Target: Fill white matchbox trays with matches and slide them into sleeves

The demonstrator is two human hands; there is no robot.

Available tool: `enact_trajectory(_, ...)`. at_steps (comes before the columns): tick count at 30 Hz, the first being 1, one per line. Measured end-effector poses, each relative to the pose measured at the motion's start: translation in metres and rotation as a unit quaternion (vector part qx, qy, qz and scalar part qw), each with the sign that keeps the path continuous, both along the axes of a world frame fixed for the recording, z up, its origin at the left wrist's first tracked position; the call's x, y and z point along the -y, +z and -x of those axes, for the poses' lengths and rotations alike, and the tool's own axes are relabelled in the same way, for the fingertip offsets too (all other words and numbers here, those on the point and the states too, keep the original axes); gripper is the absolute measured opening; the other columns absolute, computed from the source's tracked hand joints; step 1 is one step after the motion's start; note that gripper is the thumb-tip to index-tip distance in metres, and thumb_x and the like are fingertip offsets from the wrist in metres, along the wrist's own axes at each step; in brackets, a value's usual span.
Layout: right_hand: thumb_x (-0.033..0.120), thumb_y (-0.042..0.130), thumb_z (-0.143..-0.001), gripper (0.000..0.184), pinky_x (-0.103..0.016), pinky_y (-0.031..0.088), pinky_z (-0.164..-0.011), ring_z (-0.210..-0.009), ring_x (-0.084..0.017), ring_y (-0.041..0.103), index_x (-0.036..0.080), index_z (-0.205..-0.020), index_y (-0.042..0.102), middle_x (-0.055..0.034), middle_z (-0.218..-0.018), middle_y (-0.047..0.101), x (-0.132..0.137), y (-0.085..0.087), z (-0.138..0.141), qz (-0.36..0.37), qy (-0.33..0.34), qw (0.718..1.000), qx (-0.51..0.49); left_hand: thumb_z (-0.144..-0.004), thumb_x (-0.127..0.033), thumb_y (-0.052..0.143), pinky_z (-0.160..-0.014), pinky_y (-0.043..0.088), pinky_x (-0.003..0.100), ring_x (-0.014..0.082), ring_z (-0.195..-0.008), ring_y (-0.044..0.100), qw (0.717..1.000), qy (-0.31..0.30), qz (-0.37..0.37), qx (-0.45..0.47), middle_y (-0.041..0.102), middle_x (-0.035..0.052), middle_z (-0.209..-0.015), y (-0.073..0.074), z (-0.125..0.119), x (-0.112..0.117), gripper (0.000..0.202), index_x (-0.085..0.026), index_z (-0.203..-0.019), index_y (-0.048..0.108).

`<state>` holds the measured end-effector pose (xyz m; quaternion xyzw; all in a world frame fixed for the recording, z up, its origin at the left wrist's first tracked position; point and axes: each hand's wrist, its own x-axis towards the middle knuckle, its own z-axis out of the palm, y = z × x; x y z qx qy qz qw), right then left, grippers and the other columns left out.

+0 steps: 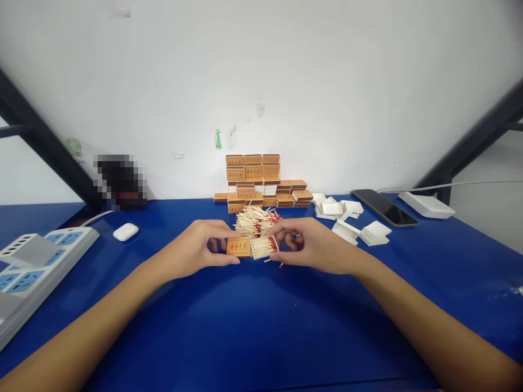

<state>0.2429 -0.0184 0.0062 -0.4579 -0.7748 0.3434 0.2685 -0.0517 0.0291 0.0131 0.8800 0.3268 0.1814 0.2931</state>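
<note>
My left hand [210,245] grips an orange matchbox sleeve [238,247] with red lettering, thumb along the near edge. Between thumb and fingers of my right hand [306,246] is a white matchbox tray [255,257], filled with red-tipped matches [263,247]. The tray lies right up against the sleeve's right end; whether it has entered the sleeve I cannot tell. A heap of loose matches [254,219] lies just behind both hands. One or two stray matches [280,265] stick out below the tray, near my right thumb.
Stacked matchboxes [253,172] stand against the wall. White empty trays [332,207] lie to their right, near a phone [384,207] and a white device [427,204]. On the left are a power strip [77,245] and a white earbud case [126,232], all on the blue table [253,337].
</note>
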Motion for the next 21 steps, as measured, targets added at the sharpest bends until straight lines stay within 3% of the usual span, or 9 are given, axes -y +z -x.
enact_trajectory(9, 0.047, 0.079, -0.083, 0.039, -0.027, 0.035, -0.053, -0.057, -0.011, 0.049, 0.02, -0.11, 0.072, 0.0041, -0.068, 0.06, 0.002, 0.008, 0.0, 0.034, 0.013, 0.999, -0.039, -0.087, -0.044, 0.08, -0.068, 0.052, 0.028, 0.0145, -0.077, 0.061, 0.999, -0.014, -0.026, 0.022, 0.07, 0.0048, -0.107, -0.003, -0.002, -0.001, 0.05, -0.031, -0.134, 0.071)
enact_trajectory(15, 0.044, 0.083, -0.079, 0.037, -0.027, 0.035, -0.053, -0.059, -0.011, 0.048, 0.019, -0.105, 0.077, 0.0027, -0.068, 0.061, 0.001, 0.01, -0.002, 0.043, 0.014, 0.998, -0.054, -0.083, -0.043, 0.084, -0.064, 0.051, 0.026, 0.0123, -0.068, 0.059, 0.998, -0.004, -0.039, 0.046, 0.07, 0.0018, -0.09, -0.003, -0.003, -0.001, 0.048, -0.025, -0.126, 0.076)
enact_trajectory(21, 0.043, 0.083, -0.079, 0.038, -0.026, 0.037, -0.054, -0.061, -0.011, 0.051, 0.017, -0.106, 0.077, 0.0013, -0.072, 0.062, -0.001, 0.011, -0.001, 0.042, -0.019, 0.997, -0.068, -0.082, -0.041, 0.085, -0.064, 0.053, 0.025, 0.0115, -0.068, 0.061, 0.995, 0.019, -0.07, 0.075, 0.074, 0.0032, -0.099, 0.0, -0.003, 0.002, 0.043, -0.025, -0.121, 0.078)
